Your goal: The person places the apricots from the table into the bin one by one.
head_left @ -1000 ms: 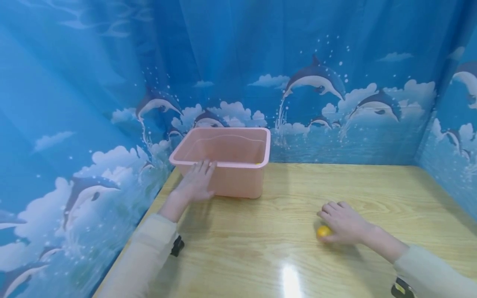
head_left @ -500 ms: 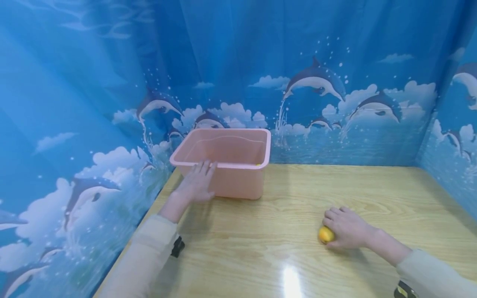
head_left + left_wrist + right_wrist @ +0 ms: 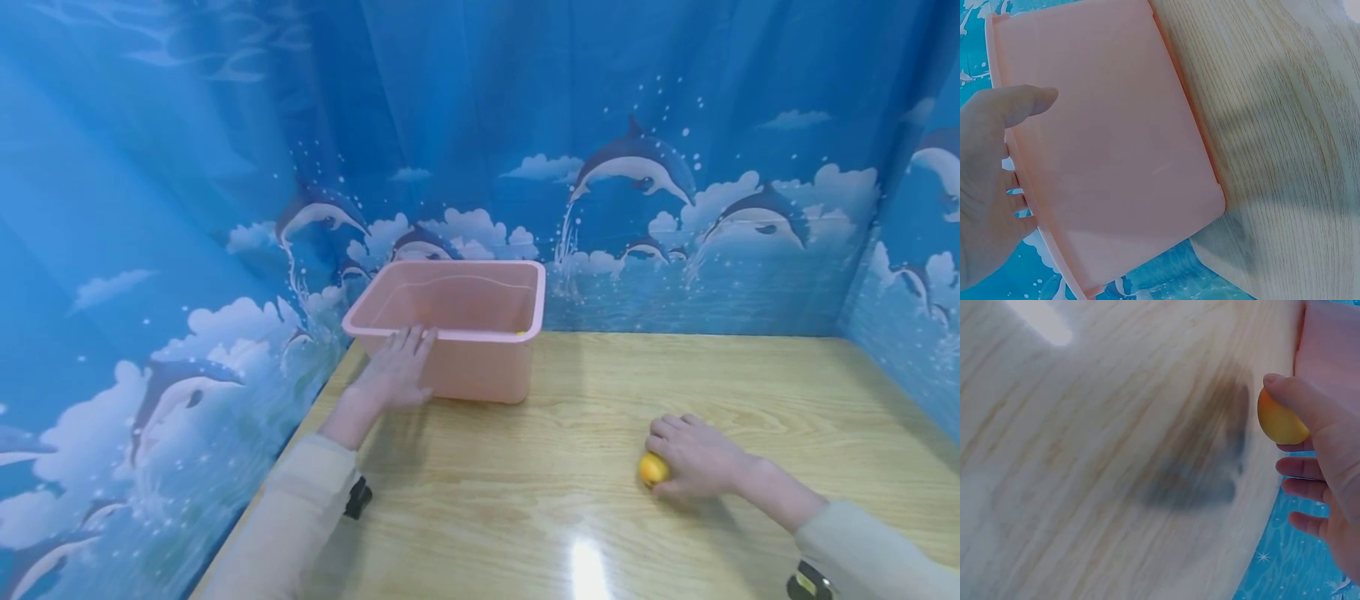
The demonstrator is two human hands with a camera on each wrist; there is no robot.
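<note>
A pink plastic bin point(image 3: 480, 371) stands at the back left of the table. My left hand point(image 3: 392, 373) touches its front rim with extended fingers; in the left wrist view the thumb point(image 3: 1032, 103) lies across the bin's front wall. Toward the front right, my right hand point(image 3: 697, 460) pinches a smooth yellow-orange fruit point(image 3: 1282, 420), whose exact kind I cannot tell. Thumb and index finger hold it, while the other fingers are spread apart in the right wrist view. A small bit of something yellow point(image 3: 521, 333) shows inside the bin, mostly hidden by the front wall.
The wood-grain table point(image 3: 570, 433) reaches back to a blue curtain point(image 3: 480, 125) printed with dolphins, which also rises on both sides. A bright light reflection lies near the table's front. Dark straps sit at both wrists.
The right hand has drawn slightly to the right and now has the fruit pinched, with more of it showing. My left hand keeps its place on the bin's rim.
</note>
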